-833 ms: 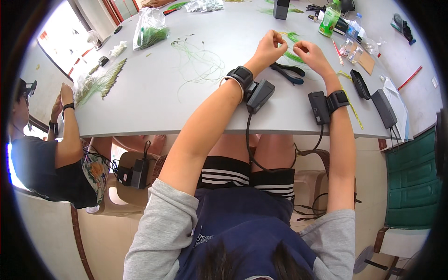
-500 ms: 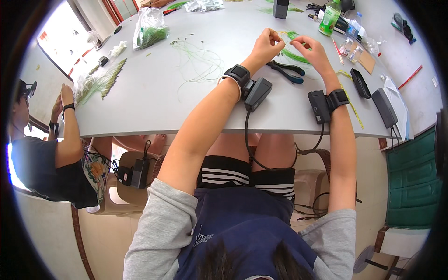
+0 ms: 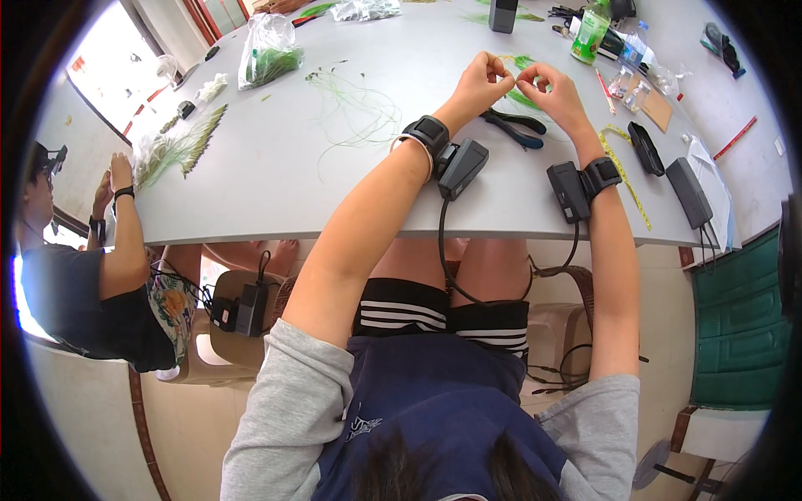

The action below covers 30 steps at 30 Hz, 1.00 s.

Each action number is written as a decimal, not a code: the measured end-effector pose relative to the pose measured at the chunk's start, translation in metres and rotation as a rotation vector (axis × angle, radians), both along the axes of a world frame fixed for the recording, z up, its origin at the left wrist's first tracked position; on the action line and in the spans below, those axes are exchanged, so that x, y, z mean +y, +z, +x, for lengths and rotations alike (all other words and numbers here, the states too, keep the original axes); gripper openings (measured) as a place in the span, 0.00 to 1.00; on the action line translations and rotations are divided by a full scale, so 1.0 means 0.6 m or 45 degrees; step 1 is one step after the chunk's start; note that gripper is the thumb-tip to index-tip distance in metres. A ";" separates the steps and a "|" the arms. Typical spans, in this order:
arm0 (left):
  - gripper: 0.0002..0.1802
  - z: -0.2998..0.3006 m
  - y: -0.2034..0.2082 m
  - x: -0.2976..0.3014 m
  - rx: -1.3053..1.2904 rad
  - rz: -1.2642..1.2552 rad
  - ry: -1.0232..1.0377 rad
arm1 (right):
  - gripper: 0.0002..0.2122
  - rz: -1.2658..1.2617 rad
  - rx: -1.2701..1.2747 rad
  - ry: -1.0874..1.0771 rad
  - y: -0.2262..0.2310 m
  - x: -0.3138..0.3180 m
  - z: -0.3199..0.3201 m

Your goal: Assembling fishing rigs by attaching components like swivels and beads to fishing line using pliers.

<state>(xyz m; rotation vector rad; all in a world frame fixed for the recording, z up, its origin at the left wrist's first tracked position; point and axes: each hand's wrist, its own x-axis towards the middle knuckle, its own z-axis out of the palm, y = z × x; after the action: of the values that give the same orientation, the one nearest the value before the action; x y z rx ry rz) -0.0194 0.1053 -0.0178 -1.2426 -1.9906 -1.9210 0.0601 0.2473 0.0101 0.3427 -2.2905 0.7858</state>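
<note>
My left hand (image 3: 484, 84) and my right hand (image 3: 553, 97) are raised over the far middle of the table, fingertips almost meeting. Each is closed in a pinch; whatever lies between the fingers is too fine to make out. Bright green strands (image 3: 524, 99) lie just behind them, partly covered by my right hand. Close below my hands are dark-handled pliers (image 3: 520, 130) on the table. To the left, thin pale-green threads (image 3: 355, 104) spread loosely, with small dark bits at their ends.
A clear bag of green strands (image 3: 271, 63) and a fanned bundle of threads (image 3: 196, 146) are at left, near a co-worker (image 3: 92, 292). Toward the right are a green bottle (image 3: 590, 35), a yellow measuring tape (image 3: 628, 179) and a black case (image 3: 645, 149). Cables hang from my wrist devices.
My right hand has moved slightly left, its fingertips now almost against those of my left hand. My left hand has shifted a little to the right.
</note>
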 end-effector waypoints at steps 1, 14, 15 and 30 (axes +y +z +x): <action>0.14 0.001 0.001 0.001 0.011 0.009 -0.010 | 0.06 -0.001 0.022 0.015 0.001 0.000 0.001; 0.14 -0.014 -0.006 -0.002 -0.044 0.020 0.038 | 0.08 0.013 0.114 -0.055 -0.004 0.016 -0.005; 0.14 -0.012 -0.007 -0.001 -0.045 0.024 0.043 | 0.08 0.051 0.109 -0.027 -0.008 0.019 -0.006; 0.13 0.003 0.002 -0.003 -0.011 -0.033 -0.003 | 0.06 0.162 0.030 -0.041 -0.008 0.006 -0.007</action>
<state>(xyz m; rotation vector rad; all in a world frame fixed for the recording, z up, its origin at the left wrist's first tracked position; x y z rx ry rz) -0.0175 0.1036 -0.0163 -1.2450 -2.0253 -1.9113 0.0557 0.2510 0.0053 0.3694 -2.3234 0.6185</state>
